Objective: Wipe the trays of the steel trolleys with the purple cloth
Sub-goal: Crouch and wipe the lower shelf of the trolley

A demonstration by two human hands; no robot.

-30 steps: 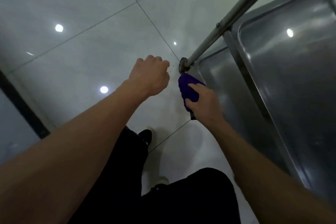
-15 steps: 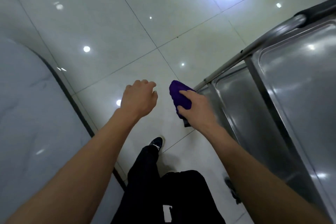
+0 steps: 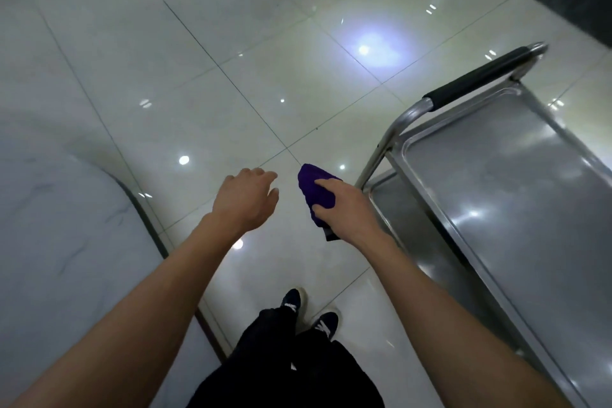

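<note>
Glossy tiled floor — ceiling-light glints

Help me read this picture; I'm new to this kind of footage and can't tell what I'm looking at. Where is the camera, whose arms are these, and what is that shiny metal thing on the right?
The camera sits on a person's head and looks forward and down, so the two bare arms reaching out from the bottom are that person's own. Below them you see dark trousers and dark shoes on a glossy tiled floor.

The right hand grips a bunched purple cloth. The left hand holds nothing; its fingers are loosely spread over the floor.

The metal thing is a steel trolley with a black-padded handle. Its top tray is a shallow steel shelf, and a lower tray shows beneath it. The cloth is beside the trolley's corner, not on a tray right now.

The pale marbled surface on the left is something else, partly out of view.
</note>
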